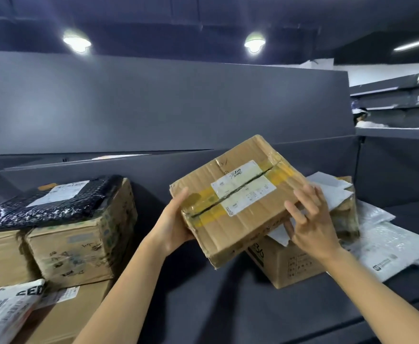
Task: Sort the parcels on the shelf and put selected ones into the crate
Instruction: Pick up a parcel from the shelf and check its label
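A worn cardboard parcel with yellow tape and a white shipping label is held tilted above the dark grey shelf. My left hand grips its left end. My right hand rests on its right lower edge, fingers spread against the side. Under and behind it lies another cardboard box with white mailer bags beside it. No crate is visible.
On the left stands a stack of cardboard boxes with a black bubble-wrap parcel on top and a white printed bag at the front. A grey back panel rises behind the shelf. More shelving stands far right.
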Motion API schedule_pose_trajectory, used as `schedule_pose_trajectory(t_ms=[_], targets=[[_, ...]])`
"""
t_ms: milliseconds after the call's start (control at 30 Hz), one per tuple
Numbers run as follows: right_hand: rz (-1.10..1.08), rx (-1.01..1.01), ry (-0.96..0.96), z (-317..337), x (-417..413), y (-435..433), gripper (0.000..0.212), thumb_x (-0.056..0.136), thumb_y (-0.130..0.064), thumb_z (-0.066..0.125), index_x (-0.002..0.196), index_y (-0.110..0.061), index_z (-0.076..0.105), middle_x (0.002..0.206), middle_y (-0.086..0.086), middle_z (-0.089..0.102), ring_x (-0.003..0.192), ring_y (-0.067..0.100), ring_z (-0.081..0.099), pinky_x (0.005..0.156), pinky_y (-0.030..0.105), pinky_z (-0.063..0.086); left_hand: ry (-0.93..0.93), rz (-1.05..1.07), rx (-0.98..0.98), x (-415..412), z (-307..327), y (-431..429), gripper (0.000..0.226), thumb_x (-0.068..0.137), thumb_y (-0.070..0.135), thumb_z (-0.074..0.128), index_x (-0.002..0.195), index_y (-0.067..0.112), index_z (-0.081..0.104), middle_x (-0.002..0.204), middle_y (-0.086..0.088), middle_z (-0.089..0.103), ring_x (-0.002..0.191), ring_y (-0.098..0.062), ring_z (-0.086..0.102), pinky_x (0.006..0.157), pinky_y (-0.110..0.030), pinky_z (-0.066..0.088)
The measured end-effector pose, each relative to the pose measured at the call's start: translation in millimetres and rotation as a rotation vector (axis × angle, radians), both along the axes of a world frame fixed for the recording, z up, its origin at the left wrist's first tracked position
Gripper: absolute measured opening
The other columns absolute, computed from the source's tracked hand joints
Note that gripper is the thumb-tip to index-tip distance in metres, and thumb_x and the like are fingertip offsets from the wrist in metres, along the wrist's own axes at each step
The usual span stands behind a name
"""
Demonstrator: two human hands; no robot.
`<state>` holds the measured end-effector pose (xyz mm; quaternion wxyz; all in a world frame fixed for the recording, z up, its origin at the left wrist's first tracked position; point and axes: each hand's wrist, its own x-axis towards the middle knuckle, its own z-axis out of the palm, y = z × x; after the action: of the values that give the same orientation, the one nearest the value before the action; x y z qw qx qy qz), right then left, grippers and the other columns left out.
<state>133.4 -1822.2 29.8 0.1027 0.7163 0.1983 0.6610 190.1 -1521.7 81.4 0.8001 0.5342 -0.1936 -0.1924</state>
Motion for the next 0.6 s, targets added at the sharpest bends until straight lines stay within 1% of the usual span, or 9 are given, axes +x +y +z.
schedule_pose_trajectory(t_ms=[67,133,167,233,267,333,433,533,600], targets=[[-0.039,0.165,0.112,1.3,-5.7,11.4,0.089,0.068,0.01,0.064,0.138,-0.018,0.016,0.141,0.015,0.016,0.142,0.04,0.011,0.114,0.061,0.016,-0.024,0.046,-0.049,0.3,-6.5,-0.9,0.074,0.073,0.048,0.066,0.137,0.02,0.042,0.133,-0.008,0.059,0.116,-0.029,0.061,0.081,-0.047,0.055],[0.082,0.662,0.373,3.1,-13.5,30.2,0.112,0.062,0.003,0.08,0.141,-0.03,0.008,0.152,0.01,0.003,0.143,0.037,0.007,0.114,0.06,0.018,-0.105,0.157,-0.164,-2.6,-11.5,-6.2,0.055,0.073,0.032,0.064,0.123,0.024,0.043,0.122,-0.004,0.062,0.102,-0.02,0.067,0.073,-0.044,0.057],[0.312,0.998,0.568,4.4,-20.1,42.0,0.12,0.062,-0.001,0.083,0.143,-0.039,0.002,0.156,0.004,0.0,0.144,0.027,0.009,0.114,0.057,0.021,-0.147,0.236,-0.207,-6.2,-12.3,-9.8,0.046,0.072,0.027,0.061,0.114,0.024,0.043,0.111,0.0,0.062,0.091,-0.014,0.069,0.07,-0.042,0.057],[1.035,1.524,0.912,9.3,-37.1,64.6,0.13,0.057,-0.021,0.088,0.142,-0.054,-0.003,0.16,-0.006,0.009,0.142,0.019,0.024,0.112,0.058,0.023,-0.159,0.347,-0.296,-14.3,-14.5,-19.9,0.037,0.072,0.023,0.058,0.104,0.027,0.04,0.103,0.002,0.056,0.084,-0.013,0.065,0.069,-0.042,0.054],[1.246,1.628,1.051,9.7,-42.2,73.8,0.132,0.048,-0.036,0.091,0.139,-0.061,-0.001,0.158,-0.008,0.019,0.14,0.021,0.031,0.11,0.059,0.025,-0.12,0.369,-0.361,-16.5,-17.9,-25.4,0.036,0.072,0.024,0.058,0.102,0.028,0.039,0.106,0.001,0.053,0.087,-0.015,0.062,0.071,-0.044,0.052],[1.277,1.509,1.27,3.3,-47.6,99.2,0.125,0.039,-0.058,0.088,0.134,-0.066,0.006,0.151,-0.015,0.031,0.136,0.024,0.039,0.106,0.062,0.03,-0.025,0.375,-0.477,-23.4,-24.1,-39.1,0.041,0.073,0.027,0.062,0.105,0.029,0.036,0.119,-0.004,0.052,0.101,-0.024,0.06,0.074,-0.05,0.052],[1.234,1.575,1.134,-1.2,-40.4,125.8,0.108,0.052,-0.05,0.08,0.14,-0.052,0.018,0.14,-0.011,0.049,0.125,0.027,0.05,0.102,0.062,0.037,0.039,0.303,-0.494,-40.1,-36.0,-58.2,0.068,0.069,0.037,0.071,0.125,0.023,0.034,0.135,-0.012,0.051,0.115,-0.033,0.058,0.073,-0.046,0.055],[1.354,1.758,0.772,13.1,-40.0,113.9,0.057,0.073,-0.022,0.071,0.12,-0.04,0.045,0.121,-0.001,0.06,0.111,0.024,0.059,0.093,0.056,0.047,-0.049,0.311,-0.241,-53.7,-43.4,-54.7,0.056,0.065,0.05,0.067,0.101,0.023,0.033,0.113,-0.001,0.054,0.1,-0.016,0.058,0.075,-0.028,0.051],[1.338,1.692,0.73,18.2,-41.9,97.8,0.049,0.078,-0.004,0.063,0.11,-0.039,0.049,0.11,0.001,0.062,0.098,0.022,0.063,0.081,0.045,0.054,-0.099,0.303,-0.105,-51.2,-49.6,-44.4,0.061,0.055,0.062,0.065,0.097,0.028,0.037,0.12,0.0,0.047,0.109,-0.013,0.051,0.09,-0.027,0.04]])
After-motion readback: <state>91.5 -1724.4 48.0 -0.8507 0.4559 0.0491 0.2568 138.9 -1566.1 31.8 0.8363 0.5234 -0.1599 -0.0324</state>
